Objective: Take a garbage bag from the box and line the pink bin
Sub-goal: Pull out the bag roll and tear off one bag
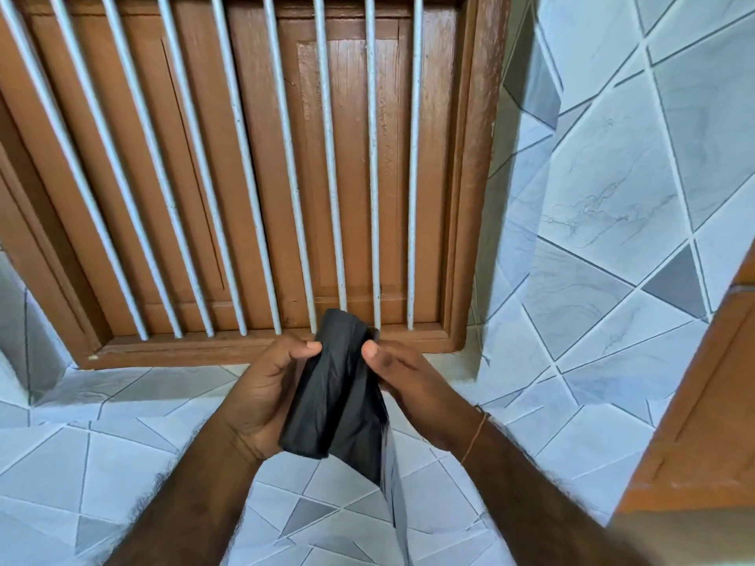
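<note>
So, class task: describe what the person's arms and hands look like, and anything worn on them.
Both forearms are bare, with no sleeves in view. The left hand wears nothing visible. A thin brownish thread bracelet circles the wrist of the right hand. No rings, gloves or watch show.

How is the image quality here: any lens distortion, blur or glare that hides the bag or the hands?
Head view: wide-angle bowing fans out the white window bars; even daylight, no glare; the black garbage bag, left hand and right hand are sharp; the orange-brown surface at the right edge looks soft.
</note>
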Action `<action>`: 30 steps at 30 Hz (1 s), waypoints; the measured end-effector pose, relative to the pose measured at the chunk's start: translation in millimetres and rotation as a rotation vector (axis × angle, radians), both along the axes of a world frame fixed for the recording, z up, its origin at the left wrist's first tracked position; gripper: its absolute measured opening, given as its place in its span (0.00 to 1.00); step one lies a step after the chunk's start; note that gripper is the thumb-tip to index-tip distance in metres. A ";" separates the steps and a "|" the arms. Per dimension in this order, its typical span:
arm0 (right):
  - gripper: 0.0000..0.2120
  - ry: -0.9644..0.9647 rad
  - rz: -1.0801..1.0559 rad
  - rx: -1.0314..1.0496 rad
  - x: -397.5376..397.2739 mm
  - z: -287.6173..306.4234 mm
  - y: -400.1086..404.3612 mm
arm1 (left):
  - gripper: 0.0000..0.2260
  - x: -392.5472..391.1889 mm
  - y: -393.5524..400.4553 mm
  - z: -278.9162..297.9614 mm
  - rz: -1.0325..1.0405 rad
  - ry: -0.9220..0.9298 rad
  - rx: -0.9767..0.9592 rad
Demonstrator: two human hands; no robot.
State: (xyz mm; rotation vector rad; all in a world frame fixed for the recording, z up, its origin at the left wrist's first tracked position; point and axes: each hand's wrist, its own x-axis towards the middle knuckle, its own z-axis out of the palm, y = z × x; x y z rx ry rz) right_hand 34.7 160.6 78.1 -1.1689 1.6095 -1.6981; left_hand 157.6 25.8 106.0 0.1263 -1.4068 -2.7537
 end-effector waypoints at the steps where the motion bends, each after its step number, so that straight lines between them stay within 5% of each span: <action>1: 0.20 0.000 0.004 -0.012 -2.2 0.4 3.2 | 0.27 1.7 1.0 -0.2 0.010 -0.007 -0.018; 4: 0.05 -0.025 0.036 0.002 -12.6 2.3 17.3 | 0.32 7.6 -1.8 -3.2 0.137 -0.078 -0.103; 11: 0.11 0.218 -0.031 0.148 -33.0 18.4 34.3 | 0.27 12.3 -2.8 -6.0 0.300 -0.132 -0.295; 16: 0.12 0.319 -0.054 0.181 -39.1 26.2 38.2 | 0.10 14.5 1.5 -10.4 0.294 -0.154 -0.205; 30: 0.08 0.345 -0.094 0.226 -45.0 32.7 47.3 | 0.16 21.1 -5.9 -16.9 0.288 -0.172 -0.120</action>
